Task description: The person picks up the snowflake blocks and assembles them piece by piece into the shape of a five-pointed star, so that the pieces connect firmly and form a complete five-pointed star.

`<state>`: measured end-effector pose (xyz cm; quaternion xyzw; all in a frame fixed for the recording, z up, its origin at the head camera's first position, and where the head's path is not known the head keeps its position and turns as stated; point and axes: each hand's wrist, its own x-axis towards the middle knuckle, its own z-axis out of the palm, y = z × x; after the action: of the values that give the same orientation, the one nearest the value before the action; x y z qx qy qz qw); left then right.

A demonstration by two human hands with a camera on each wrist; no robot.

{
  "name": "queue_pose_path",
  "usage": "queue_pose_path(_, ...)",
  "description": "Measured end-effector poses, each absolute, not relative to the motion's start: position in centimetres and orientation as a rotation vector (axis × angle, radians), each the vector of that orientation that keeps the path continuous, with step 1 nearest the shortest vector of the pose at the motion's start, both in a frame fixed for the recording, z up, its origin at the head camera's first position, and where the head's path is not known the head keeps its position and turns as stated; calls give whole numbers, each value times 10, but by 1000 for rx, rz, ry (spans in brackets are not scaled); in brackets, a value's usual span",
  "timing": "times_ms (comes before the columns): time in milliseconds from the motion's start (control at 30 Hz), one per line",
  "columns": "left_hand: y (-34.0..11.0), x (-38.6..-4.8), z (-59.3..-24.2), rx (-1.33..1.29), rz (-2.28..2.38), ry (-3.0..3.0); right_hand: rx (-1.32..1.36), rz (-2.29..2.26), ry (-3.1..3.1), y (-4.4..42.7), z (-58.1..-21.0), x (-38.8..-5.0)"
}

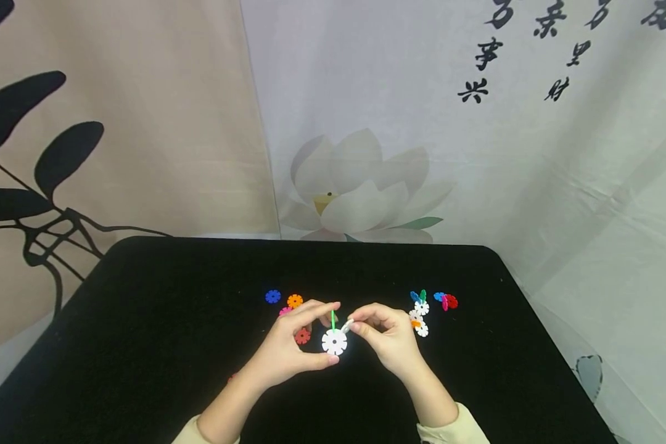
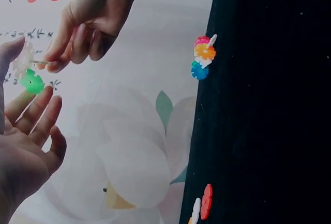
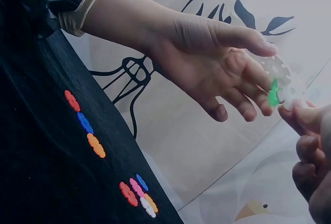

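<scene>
A white notched snowflake disc (image 1: pixel 334 342) is held by its edge between the thumb and fingers of my left hand (image 1: pixel 288 338). From its upper edge stands a green snowflake disc (image 2: pixel 32 81), seen edge-on in the head view, close to the left fingertips. My right hand (image 1: pixel 387 339) pinches a second white snowflake disc (image 1: pixel 347 325) between thumb and forefinger. That disc is tilted and meets the first white disc at its upper right edge. Whether their slots interlock I cannot tell. The other fingers of the left hand are spread in the right wrist view.
Left of the hands lie loose discs: blue (image 1: pixel 273 296), orange (image 1: pixel 295 301), pink (image 1: pixel 285 311) and red (image 1: pixel 302 336), some partly hidden by the left hand. On the right lie joined clusters, one mostly white (image 1: pixel 421 307), one with a red disc (image 1: pixel 451 301). The table (image 1: pixel 161 320) is black.
</scene>
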<state>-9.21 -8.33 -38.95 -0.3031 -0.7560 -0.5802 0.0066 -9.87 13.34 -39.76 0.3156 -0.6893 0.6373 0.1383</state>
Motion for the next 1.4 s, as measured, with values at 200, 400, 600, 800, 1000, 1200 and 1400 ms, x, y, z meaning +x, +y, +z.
queue_pose_path(200,-85,-94,-390,-994,-1797,-2215,916,1854,-2026,132,-399,-100)
queue_pose_path(400,-83,-93,-388,-1056,-1801,-2075,888,1822,-2009,132,-394,-98)
queue_pose_path(600,-84,-93,-386,-964,-1815,-2242,903,1811,-1963,129,-378,-90)
queue_pose_path(800,-88,-98,-388,-793,-2037,-2337,872,1795,-2004,130,-385,-95)
queue_pose_path(1000,-91,-103,-386,-526,-2139,-2334,859,1638,-2429,144,-400,-110)
queue_pose_path(1200,-95,-102,-384,-410,-2203,-2314,841,1152,-3135,155,-426,-123)
queue_pose_path(1400,-96,-102,-383,-423,-2219,-2314,857,936,-3238,151,-445,-121)
